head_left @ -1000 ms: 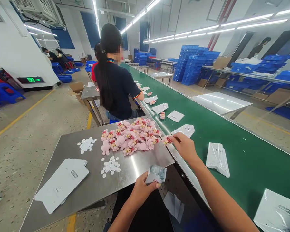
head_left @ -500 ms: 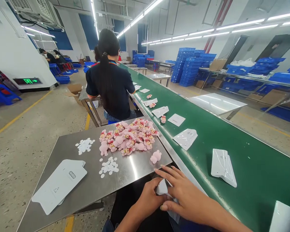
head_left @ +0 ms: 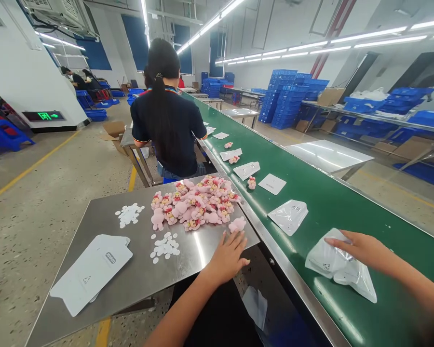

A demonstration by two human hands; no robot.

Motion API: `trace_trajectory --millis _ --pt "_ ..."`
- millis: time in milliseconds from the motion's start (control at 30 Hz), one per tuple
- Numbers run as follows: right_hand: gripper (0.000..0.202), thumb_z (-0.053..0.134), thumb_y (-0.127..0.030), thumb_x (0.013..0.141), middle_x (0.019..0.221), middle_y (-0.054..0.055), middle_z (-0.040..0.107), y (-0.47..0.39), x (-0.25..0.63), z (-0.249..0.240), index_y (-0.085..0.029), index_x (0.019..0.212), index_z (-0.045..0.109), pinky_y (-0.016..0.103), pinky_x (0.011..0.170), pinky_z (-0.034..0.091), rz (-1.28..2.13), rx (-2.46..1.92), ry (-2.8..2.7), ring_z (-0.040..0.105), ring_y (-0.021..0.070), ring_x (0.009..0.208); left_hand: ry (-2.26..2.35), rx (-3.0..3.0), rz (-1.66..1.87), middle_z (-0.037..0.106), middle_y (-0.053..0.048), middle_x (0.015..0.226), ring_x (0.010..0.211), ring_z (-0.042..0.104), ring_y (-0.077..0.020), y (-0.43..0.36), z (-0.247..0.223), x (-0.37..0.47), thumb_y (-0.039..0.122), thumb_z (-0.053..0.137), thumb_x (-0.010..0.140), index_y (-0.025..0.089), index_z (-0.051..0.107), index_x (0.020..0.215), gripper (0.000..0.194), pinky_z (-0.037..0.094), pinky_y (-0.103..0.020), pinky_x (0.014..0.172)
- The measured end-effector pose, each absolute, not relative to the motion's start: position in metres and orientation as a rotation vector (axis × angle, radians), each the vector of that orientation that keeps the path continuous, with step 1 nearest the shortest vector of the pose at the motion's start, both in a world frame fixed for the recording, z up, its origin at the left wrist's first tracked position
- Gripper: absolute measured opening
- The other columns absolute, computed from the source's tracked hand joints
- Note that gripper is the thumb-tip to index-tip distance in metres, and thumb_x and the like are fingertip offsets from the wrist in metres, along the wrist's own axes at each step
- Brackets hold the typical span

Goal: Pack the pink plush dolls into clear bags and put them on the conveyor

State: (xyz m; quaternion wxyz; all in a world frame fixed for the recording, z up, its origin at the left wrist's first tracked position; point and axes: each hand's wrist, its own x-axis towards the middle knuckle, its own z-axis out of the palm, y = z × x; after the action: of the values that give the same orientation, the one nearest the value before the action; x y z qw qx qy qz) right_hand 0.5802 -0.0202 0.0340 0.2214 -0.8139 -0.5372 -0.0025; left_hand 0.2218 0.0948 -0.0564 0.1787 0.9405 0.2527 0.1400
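My left hand (head_left: 227,258) reaches over the near right corner of the metal table, fingers stretched out and apart. Its fingertips are at the near edge of a single pink plush doll (head_left: 237,224); I cannot tell whether they touch it. Over the green conveyor belt, my right hand (head_left: 359,246) grips a white plastic bag (head_left: 323,260), with some fingers hidden behind it. A heap of pink plush dolls (head_left: 195,205) with red trim lies beyond my left hand. White round discs (head_left: 165,246) are scattered nearby, and a second group of discs (head_left: 129,214) lies farther left.
Flat white bags (head_left: 92,272) are stacked on the metal table (head_left: 130,294) at left. Several bags (head_left: 289,217) and dolls (head_left: 251,182) lie along the belt (head_left: 347,212). Another white bag (head_left: 256,306) is low by my lap. A co-worker (head_left: 164,115) sits ahead with back turned.
My hands have separated from the white item they held together near my lap. The left moved to the single doll; the right moved right onto a bag on the belt.
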Motion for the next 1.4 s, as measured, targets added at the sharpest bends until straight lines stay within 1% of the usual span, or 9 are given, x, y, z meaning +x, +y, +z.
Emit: trace_trajectory --millis 167,367,667,800,867,967,1033,1233,1400 --pt "0.051 0.04 -0.06 0.08 0.112 0.01 0.061 0.044 0.594 0.04 -0.024 0.112 0.06 0.04 0.067 0.048 -0.059 -2.491 -1.637 0.061 0.0289 0.092 0.831 2.731 0.455 0.033 -0.011 0.144 0.134 0.022 -0.026 0.124 -0.061 0.251 0.04 0.041 0.088 0.014 0.033 0.135 0.054 0.022 -0.05 0.107" --pt "0.062 0.035 -0.054 0.087 0.137 0.014 0.038 0.174 0.566 0.004 -0.013 0.133 0.037 0.035 0.09 0.04 -0.046 -2.555 -1.838 0.042 0.0268 0.12 0.867 2.714 0.545 0.04 -0.009 0.14 0.132 0.028 -0.0266 0.116 -0.053 0.248 0.027 0.047 0.086 0.018 0.04 0.13 0.045 0.03 -0.049 0.105" --pt "0.037 0.033 -0.034 0.093 0.093 0.016 0.064 0.156 0.547 -0.001 -0.012 0.09 0.062 0.033 0.073 0.042 -0.05 -2.455 -2.106 0.06 0.026 0.089 0.699 2.338 0.762 0.046 -0.006 0.136 0.129 0.036 -0.0215 0.104 -0.035 0.244 0.023 0.043 0.089 0.025 0.039 0.132 0.044 0.033 -0.045 0.105" --pt "0.041 0.028 -0.042 0.094 0.074 0.003 0.062 0.079 0.505 0.04 -0.02 0.079 0.059 0.026 0.06 0.039 0.221 -1.972 -2.307 0.056 0.0154 0.066 0.617 2.034 0.7 0.027 -0.009 0.147 0.133 0.026 -0.0258 0.102 -0.014 0.263 0.034 0.064 0.075 0.024 0.017 0.142 0.082 0.024 -0.046 0.109" --pt "0.041 0.029 -0.042 0.094 0.068 0.001 0.059 0.043 0.483 0.06 -0.021 0.077 0.059 0.024 0.056 0.037 0.517 -1.691 -2.348 0.052 0.0128 0.059 0.526 1.919 0.613 0.036 -0.01 0.142 0.127 0.035 -0.028 0.096 -0.005 0.273 0.036 0.074 0.063 0.023 0.02 0.141 0.096 0.029 -0.043 0.105" --pt "0.028 0.037 -0.04 0.093 0.078 -0.001 0.063 0.014 0.463 0.076 -0.025 0.092 0.061 0.023 0.059 0.038 0.826 -1.494 -2.283 0.054 0.0118 0.064 0.46 1.791 0.39 0.066 -0.003 0.101 0.09 0.06 -0.0208 0.084 -0.002 0.282 0.039 0.065 0.072 0.018 0.054 0.12 0.054 0.046 -0.029 0.078" --pt "0.021 0.046 -0.038 0.089 0.084 -0.001 0.064 0.009 0.46 0.076 -0.025 0.101 0.058 0.023 0.061 0.039 0.79 -1.507 -2.236 0.056 0.0127 0.07 0.57 1.767 0.356 0.065 0.001 0.076 0.069 0.057 -0.0152 0.077 -0.006 0.282 0.042 0.057 0.078 0.014 0.066 0.094 0.034 0.042 -0.023 0.061" --pt "0.019 0.043 -0.022 0.09 0.076 0.001 0.061 0.019 0.451 0.059 -0.02 0.088 0.062 0.023 0.058 0.034 0.484 -1.426 -2.471 0.053 0.0119 0.064 0.588 1.622 0.279 0.063 0.001 0.081 0.074 0.053 -0.0161 0.073 -0.007 0.256 0.039 0.073 0.062 0.016 0.065 0.095 0.041 0.039 -0.021 0.062" --pt "0.02 0.05 -0.033 0.086 0.077 -0.002 0.064 0.068 0.454 0.055 -0.023 0.093 0.065 0.02 0.061 0.037 0.814 -1.391 -2.336 0.057 0.0112 0.068 0.521 1.263 0.336 0.066 -0.005 0.083 0.079 0.058 -0.0197 0.077 -0.02 0.255 0.051 0.059 0.074 0.013 0.064 0.101 0.047 0.044 -0.029 0.072"
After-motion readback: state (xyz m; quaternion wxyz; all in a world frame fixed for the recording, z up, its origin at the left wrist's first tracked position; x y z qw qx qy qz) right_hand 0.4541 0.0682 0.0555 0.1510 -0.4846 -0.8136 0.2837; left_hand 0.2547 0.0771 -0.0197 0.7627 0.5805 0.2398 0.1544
